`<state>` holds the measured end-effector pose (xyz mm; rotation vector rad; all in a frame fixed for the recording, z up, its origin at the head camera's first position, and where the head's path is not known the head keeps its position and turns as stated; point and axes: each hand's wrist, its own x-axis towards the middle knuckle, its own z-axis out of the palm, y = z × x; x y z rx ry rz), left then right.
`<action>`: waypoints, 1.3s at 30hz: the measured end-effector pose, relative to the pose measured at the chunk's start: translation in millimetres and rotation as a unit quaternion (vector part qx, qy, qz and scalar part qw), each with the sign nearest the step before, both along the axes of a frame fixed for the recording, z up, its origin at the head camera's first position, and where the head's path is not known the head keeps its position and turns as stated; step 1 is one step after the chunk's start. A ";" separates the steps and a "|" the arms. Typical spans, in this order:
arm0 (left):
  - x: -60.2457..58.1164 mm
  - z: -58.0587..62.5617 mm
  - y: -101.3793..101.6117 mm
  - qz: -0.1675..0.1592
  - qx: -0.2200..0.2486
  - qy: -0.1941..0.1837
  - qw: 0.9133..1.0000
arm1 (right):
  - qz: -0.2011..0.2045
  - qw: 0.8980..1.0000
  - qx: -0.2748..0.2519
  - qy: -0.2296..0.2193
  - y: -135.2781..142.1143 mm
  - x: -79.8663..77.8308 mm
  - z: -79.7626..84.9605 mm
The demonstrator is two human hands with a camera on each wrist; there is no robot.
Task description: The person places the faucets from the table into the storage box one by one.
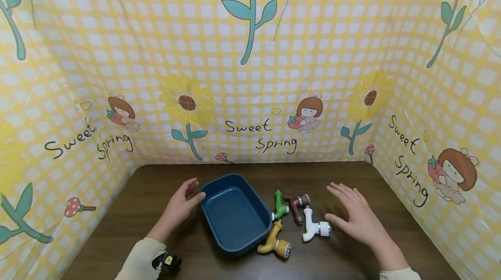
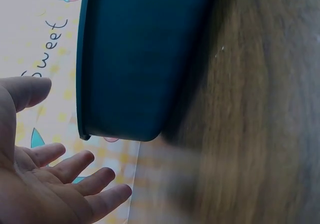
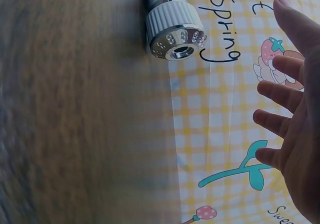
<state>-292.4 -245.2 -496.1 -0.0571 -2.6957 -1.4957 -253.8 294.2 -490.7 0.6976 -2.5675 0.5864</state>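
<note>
A dark blue rectangular tray (image 1: pixel 235 215) stands on the table with nothing in it. Left of it is my left hand (image 1: pixel 183 204), fingers spread; in the left wrist view a gap separates that hand (image 2: pixel 55 184) from the tray's side (image 2: pixel 140 64). Against the tray's right side lie a green tap (image 1: pixel 279 206) and a yellow tap (image 1: pixel 270 243). Farther right are a dark red tap (image 1: pixel 298 206) and a white tap (image 1: pixel 312 228). My right hand (image 1: pixel 354 217) hovers beside the white tap, its fingers extended and holding nothing; the right wrist view shows the tap's ribbed end (image 3: pixel 175 27).
The brown wooden table (image 1: pixel 156 184) is enclosed at the back and both sides by yellow checked cloth (image 1: pixel 250 84). A black device (image 1: pixel 168 261) is strapped at the left sleeve.
</note>
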 end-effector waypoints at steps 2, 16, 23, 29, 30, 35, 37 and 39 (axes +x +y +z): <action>-0.9 -1.1 1.4 -0.002 0.004 0.004 1.000 | 0.003 1.000 -0.003 -0.002 -0.2 -0.2 -0.7; -0.6 -2.8 5.1 0.002 0.026 0.004 1.000 | 0.016 0.999 -0.033 -0.024 0.8 0.4 -7.0; -1.3 -5.2 5.8 0.002 0.029 0.000 1.000 | 0.020 0.999 -0.039 -0.020 0.1 2.2 -9.6; -3.8 -9.1 5.4 0.002 0.045 0.001 0.999 | 0.025 0.999 -0.043 -0.014 0.0 3.1 -11.8; -3.9 -9.6 5.5 0.003 0.049 0.000 0.999 | 0.026 0.999 -0.045 -0.013 -0.1 3.4 -11.7; -5.9 -12.3 6.6 0.007 0.057 0.002 0.998 | 0.026 0.998 -0.047 -0.013 -0.7 5.2 -10.7; -6.4 -13.6 7.0 0.008 0.056 0.003 0.998 | 0.024 0.998 -0.047 -0.016 -1.0 5.9 -10.5; -6.5 -15.1 7.0 0.009 0.053 0.002 0.999 | 0.022 0.998 -0.046 -0.022 -1.3 6.6 -10.3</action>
